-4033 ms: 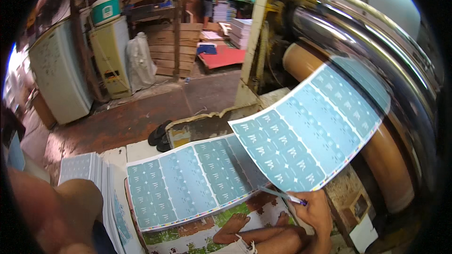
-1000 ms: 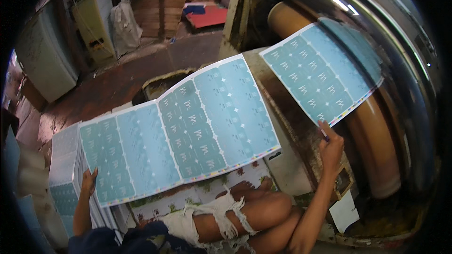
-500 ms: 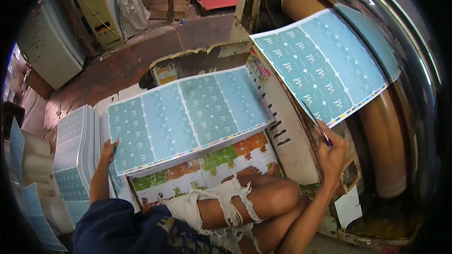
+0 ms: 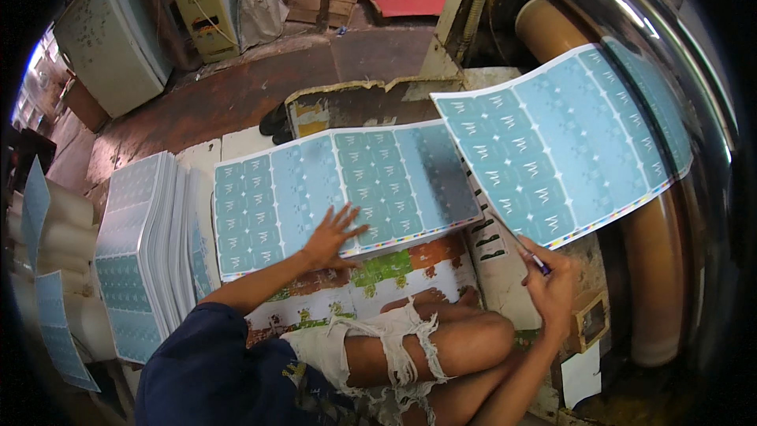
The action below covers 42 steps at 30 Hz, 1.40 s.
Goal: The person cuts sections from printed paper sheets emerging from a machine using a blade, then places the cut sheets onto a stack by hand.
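Note:
My left hand (image 4: 333, 241) rests, fingers spread, across the near edge of a pile of blue-green printed sheets (image 4: 303, 181). In my right hand (image 4: 552, 284) is a slim, pointed stick-like tool (image 4: 540, 263) with a purple end; its exact kind is unclear. The tool's thin tip is by the near left corner of another printed sheet (image 4: 544, 150). That sheet slopes down from the machine's roller, its left edge overlapping the right end of the pile in view. Both sheets carry white letter shapes and a coloured strip along the near edge.
A tall stack of printed sheets (image 4: 146, 244) stands left of the pile. Big brown rollers (image 4: 643, 268) and a shiny metal guard (image 4: 670, 24) line the right. My bent knees (image 4: 473, 339) are close in front. A white cabinet (image 4: 114, 47) stands far left.
My left hand has moved from the pile's left edge to its near middle, fingers spreading. The sheet from the roller has come further down and left over the pile. The view has shifted.

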Motion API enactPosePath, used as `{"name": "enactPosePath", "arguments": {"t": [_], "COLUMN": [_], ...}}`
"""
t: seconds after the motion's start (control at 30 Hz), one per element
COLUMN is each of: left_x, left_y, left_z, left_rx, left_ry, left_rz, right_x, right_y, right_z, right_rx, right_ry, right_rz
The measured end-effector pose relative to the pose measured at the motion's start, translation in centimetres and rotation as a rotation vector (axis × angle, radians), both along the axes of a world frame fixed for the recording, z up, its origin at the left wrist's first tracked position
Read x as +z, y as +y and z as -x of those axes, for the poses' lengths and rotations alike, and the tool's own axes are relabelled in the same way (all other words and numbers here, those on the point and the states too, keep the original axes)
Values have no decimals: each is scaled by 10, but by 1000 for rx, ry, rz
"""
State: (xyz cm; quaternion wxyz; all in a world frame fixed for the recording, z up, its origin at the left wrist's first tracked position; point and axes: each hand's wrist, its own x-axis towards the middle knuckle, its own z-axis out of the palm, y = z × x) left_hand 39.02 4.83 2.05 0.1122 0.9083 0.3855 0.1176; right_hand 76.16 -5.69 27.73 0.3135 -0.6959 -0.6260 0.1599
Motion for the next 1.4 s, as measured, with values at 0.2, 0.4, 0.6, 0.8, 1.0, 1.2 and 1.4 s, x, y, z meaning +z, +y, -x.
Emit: {"name": "enactPosePath", "arguments": {"t": [0.2,0.4,0.6,0.8,1.0,1.2,1.4], "left_x": [-34,-21,-29,-15,71,79,136], "left_y": [40,46,55,86,114,141,131], "left_z": [-17,-19,-6,-4,-29,25,61], "left_rx": [47,-15,151,-71,144,260,361], "left_ry": [191,382,335,-1154,-1524,-1365,-1212], "left_rz": [269,211,263,1324,1626,1361,1427], "right_x": [-2,-21,-26,-27,-51,-24,-20], "right_y": [3,30,85,90,115,155,149], "right_z": [26,50,81,109,141,87,-29], "right_rx": [101,274,434,389,612,659,-488], "right_ry": [130,66,-102,-72,-181,438,777], "right_rz": [69,-13,154,251,245,196,-860]}}
